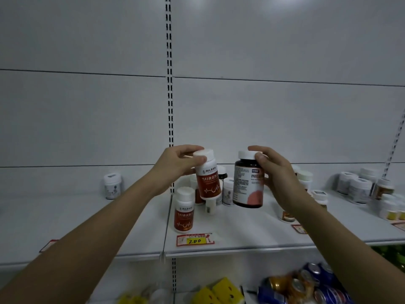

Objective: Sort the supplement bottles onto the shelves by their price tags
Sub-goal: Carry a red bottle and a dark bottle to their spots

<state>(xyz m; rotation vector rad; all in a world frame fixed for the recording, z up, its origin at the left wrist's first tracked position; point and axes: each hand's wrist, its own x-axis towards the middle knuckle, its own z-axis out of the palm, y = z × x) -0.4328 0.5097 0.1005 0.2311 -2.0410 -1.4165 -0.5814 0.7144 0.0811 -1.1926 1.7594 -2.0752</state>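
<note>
A red-labelled supplement bottle point(208, 174) with a white cap is held up by the left hand point(177, 166), fingers closed round its neck. Beside it, the right hand point(276, 172) grips a dark brown bottle point(248, 179) by its shoulder. Both hang above a white shelf point(241, 235), where a matching red bottle point(184, 209) stands behind a yellow price tag point(195, 239) marked 200. This looks like the matching step; next, the red-labelled bottle probably belongs beside its twin.

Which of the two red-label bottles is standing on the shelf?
The lower red-label bottle, behind the 200 price tag; its twin is held up by the left hand.
</note>
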